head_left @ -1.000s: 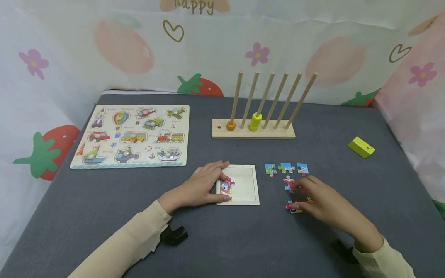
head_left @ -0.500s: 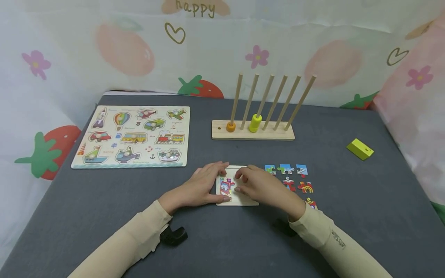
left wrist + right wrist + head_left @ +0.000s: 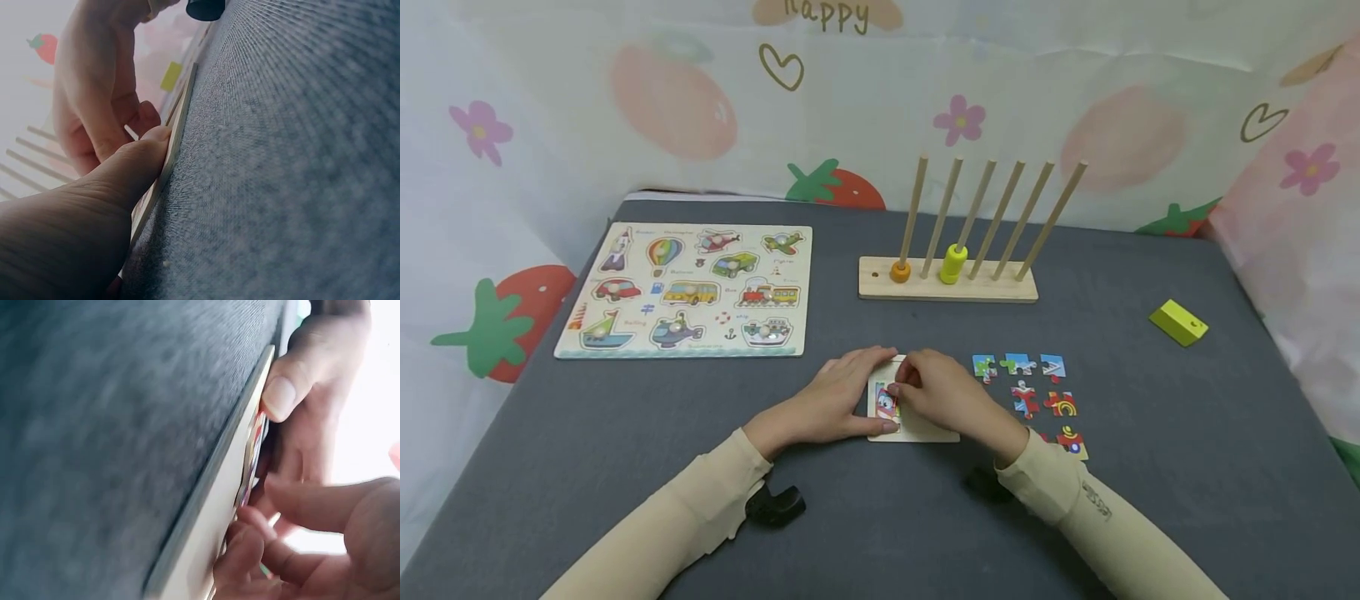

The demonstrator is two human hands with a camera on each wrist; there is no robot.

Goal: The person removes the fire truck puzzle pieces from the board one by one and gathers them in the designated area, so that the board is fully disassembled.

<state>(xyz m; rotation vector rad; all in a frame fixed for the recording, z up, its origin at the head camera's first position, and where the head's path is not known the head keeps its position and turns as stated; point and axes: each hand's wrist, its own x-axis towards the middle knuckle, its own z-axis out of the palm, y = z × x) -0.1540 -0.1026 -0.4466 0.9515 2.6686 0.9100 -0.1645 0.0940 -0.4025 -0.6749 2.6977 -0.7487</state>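
Observation:
My left hand [image 3: 823,400] grips the left side of a small wooden puzzle tray [image 3: 921,431], its thumb lying on the near rim. Inside the tray's left part sits a red and blue jigsaw puzzle piece [image 3: 886,406], partly covered by fingers. From the right, my right hand [image 3: 951,392] reaches over the tray, and its bent thumb and fingertips pinch at that piece's edge. The right wrist view shows the coloured edge of the piece [image 3: 253,456] between the two hands. My right hand hides much of the tray's far right part.
Several loose jigsaw pieces [image 3: 1024,398] lie to the right; the right sleeve partly covers one. Behind stands a wooden peg rack [image 3: 992,289] with orange and yellow beads. A vehicle peg puzzle board [image 3: 685,292] lies at back left, a yellow block [image 3: 1178,322] at right.
My right hand has moved left from the loose pieces to the tray, and its fingertips have come together at the piece there. My left hand has stayed in place.

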